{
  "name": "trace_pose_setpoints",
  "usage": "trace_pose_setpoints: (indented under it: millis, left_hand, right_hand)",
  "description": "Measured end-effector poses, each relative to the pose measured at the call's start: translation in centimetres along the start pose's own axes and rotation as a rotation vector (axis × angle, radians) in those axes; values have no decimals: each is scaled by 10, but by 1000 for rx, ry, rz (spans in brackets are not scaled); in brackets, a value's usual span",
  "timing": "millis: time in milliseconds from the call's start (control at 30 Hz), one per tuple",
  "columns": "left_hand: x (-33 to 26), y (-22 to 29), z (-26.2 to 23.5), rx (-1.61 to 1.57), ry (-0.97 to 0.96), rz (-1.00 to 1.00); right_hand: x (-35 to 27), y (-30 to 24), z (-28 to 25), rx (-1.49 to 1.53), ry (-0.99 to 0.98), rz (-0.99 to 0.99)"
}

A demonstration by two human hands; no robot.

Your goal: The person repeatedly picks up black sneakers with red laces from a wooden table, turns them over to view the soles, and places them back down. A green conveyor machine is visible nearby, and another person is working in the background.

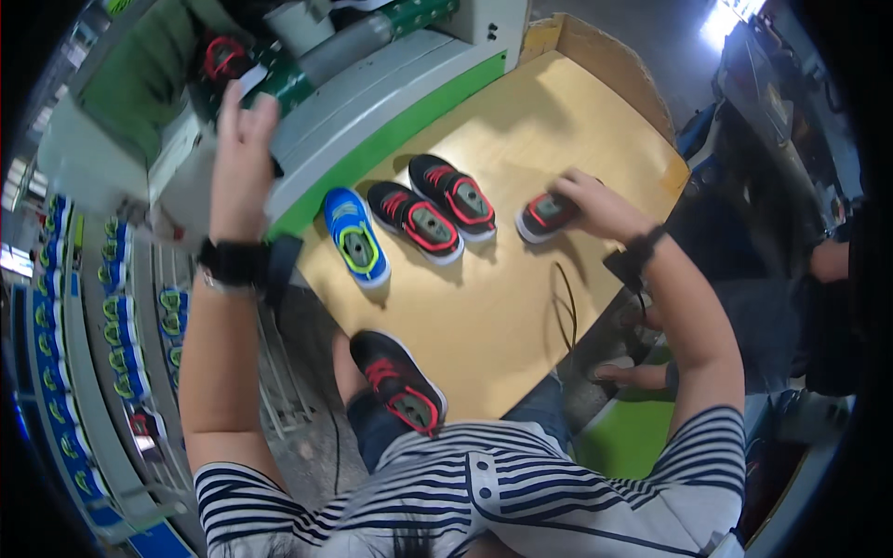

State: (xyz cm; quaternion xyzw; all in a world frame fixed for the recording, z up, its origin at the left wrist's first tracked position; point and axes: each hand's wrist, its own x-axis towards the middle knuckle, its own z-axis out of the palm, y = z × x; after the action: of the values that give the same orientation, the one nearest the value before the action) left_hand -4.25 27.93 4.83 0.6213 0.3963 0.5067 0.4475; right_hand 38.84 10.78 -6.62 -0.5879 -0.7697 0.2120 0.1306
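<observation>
On the wooden table my right hand grips a black shoe with red trim, covering much of its upper. My left hand is raised in front of the machine at the upper left, its fingers stretched upward and slightly blurred, with nothing seen in them. Between the hands stand a blue shoe with yellow-green trim, a black-and-red shoe and another black-and-red shoe. One more black-and-red shoe lies at the table's near left edge, by my lap. Dark bands circle both my wrists.
A grey machine bed with a green edge borders the table's far left side. On it a red-and-black shoe sits beyond my left hand. Racks of blue shoes line the left. Cardboard edges the far side. At right is another person.
</observation>
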Motion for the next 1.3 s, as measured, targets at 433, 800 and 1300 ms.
trace_pose_setpoints:
  millis: [433, 800, 1300]
  left_hand:
    - [-305, -44, -20, 266, -169, -481]
    - [-323, -87, 71, 96, -231, -462]
    - [-247, -70, 33, -62, -128, -569]
  right_hand:
    - [-127, -156, 94, 373, 209, -95]
    - [-117, -174, 162, 823, 454, 205]
    - [-91, -166, 171, 837, 483, 173]
